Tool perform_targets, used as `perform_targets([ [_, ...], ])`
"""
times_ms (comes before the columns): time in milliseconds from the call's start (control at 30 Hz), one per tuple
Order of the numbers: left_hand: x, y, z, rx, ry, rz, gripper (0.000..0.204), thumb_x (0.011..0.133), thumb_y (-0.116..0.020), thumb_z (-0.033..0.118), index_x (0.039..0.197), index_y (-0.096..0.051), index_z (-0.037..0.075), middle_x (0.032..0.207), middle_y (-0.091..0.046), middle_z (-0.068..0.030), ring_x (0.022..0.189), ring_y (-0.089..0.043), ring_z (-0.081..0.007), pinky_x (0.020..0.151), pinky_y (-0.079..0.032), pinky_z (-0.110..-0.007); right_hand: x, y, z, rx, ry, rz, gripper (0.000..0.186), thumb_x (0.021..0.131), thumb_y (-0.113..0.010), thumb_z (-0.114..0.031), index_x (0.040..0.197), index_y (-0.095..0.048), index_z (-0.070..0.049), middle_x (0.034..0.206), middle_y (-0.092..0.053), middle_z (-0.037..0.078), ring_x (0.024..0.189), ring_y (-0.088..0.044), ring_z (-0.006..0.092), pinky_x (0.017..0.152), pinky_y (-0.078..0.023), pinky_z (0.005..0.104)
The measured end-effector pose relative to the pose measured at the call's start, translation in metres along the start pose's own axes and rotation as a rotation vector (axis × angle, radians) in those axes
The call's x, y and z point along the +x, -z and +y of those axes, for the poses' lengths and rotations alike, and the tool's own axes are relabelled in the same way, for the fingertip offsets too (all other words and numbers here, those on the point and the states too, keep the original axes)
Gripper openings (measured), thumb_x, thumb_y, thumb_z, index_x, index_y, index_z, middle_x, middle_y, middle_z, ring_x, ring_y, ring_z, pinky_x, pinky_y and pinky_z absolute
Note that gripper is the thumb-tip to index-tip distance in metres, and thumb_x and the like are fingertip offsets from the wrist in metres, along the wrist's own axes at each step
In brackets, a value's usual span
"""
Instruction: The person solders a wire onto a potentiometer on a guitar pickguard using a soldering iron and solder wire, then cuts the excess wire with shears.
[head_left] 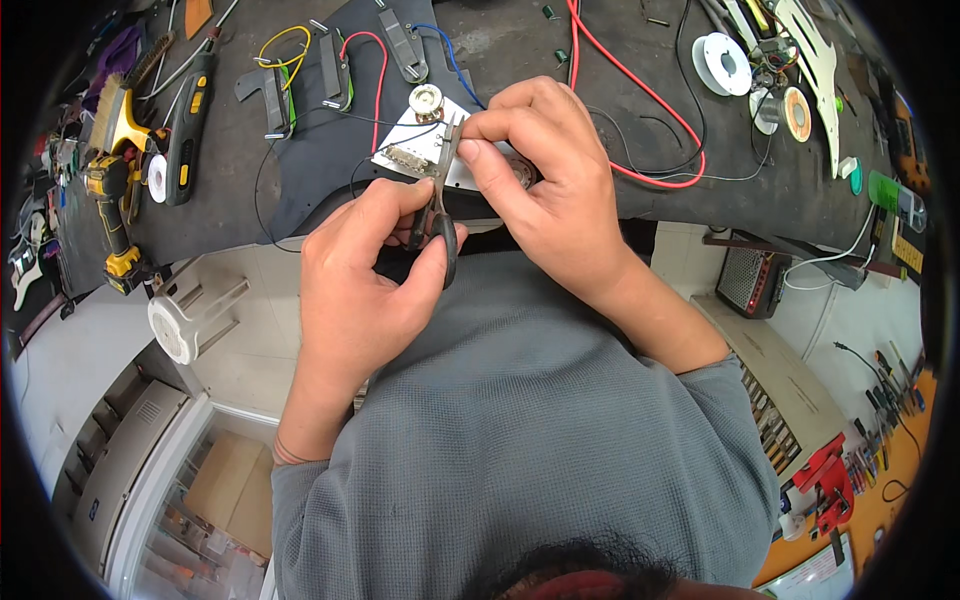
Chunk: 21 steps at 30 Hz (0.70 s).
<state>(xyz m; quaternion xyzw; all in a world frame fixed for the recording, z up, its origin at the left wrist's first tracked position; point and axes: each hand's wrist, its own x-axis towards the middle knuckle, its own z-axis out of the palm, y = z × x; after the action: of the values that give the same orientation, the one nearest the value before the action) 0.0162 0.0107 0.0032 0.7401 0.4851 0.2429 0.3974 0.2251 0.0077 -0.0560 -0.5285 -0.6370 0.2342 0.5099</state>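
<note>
My left hand (350,275) is closed round the black handles of a small pair of scissors (448,245), whose metal blades point up and away from me. Beside the blade tips, the thumb and forefinger of my right hand (555,170) are pinched together; what lies between them is too small to make out. Under both hands is a white control plate (398,137) with a round potentiometer (426,101) and a switch. It rests on a dark guitar body (325,190). A thin black wire runs across the plate toward the blades.
Three pickups (275,103) with yellow, red and blue wires lie on the guitar body. To the left are a brush (107,112), a cordless driver (112,215) and a black-yellow tool (190,135). Rightward, a red cable (640,85) loops near a white spool (722,64) and solder (797,113).
</note>
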Motion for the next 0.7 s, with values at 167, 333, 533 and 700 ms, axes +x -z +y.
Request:
perform_targets([
  [167, -0.0021, -0.0014, -0.0021, 0.011, -0.02, 0.01, 0.035, 0.089, -0.09, -0.006, 0.122, -0.077, -0.007, 0.095, -0.078, -0.0068, 0.085, -0.074, -0.0111, 0.082, -0.06, -0.028, 0.0008, -0.0023, 0.0002, -0.001, 0.004, 0.034, 0.008, 0.095, -0.084, -0.007, 0.1, -0.079, -0.005, 0.101, -0.068, 0.006, 0.098, -0.065, 0.0287, 0.089, -0.053, 0.0427],
  [333, -0.0009, 0.0007, -0.002, 0.026, -0.022, -0.007, 0.035, 0.089, -0.089, -0.007, 0.122, -0.078, -0.007, 0.096, -0.078, -0.0069, 0.085, -0.074, -0.0112, 0.082, -0.061, -0.029, 0.0016, -0.0023, -0.0048, 0.045, -0.05, 0.039, 0.009, 0.095, -0.083, -0.008, 0.102, -0.078, -0.004, 0.104, -0.07, 0.007, 0.1, -0.066, 0.0292, 0.092, -0.053, 0.0433],
  [533, -0.002, 0.0005, -0.0025, 0.016, -0.03, -0.013, 0.036, 0.089, -0.089, -0.008, 0.123, -0.077, -0.007, 0.096, -0.079, -0.0068, 0.085, -0.075, -0.0111, 0.082, -0.061, -0.028, 0.0011, -0.0027, 0.0012, 0.014, -0.001, 0.031, 0.009, 0.095, -0.083, -0.009, 0.102, -0.078, -0.005, 0.104, -0.069, 0.008, 0.1, -0.066, 0.0296, 0.093, -0.053, 0.0435],
  [700, -0.0016, 0.0016, -0.0016, 0.017, -0.034, -0.03, 0.036, 0.089, -0.086, -0.009, 0.124, -0.076, -0.008, 0.097, -0.08, -0.0073, 0.087, -0.076, -0.0112, 0.083, -0.061, -0.028, -0.0002, -0.0021, 0.0022, -0.014, 0.025, 0.031, 0.009, 0.096, -0.082, -0.011, 0.102, -0.077, -0.006, 0.104, -0.068, 0.007, 0.101, -0.065, 0.03, 0.093, -0.052, 0.0441],
])
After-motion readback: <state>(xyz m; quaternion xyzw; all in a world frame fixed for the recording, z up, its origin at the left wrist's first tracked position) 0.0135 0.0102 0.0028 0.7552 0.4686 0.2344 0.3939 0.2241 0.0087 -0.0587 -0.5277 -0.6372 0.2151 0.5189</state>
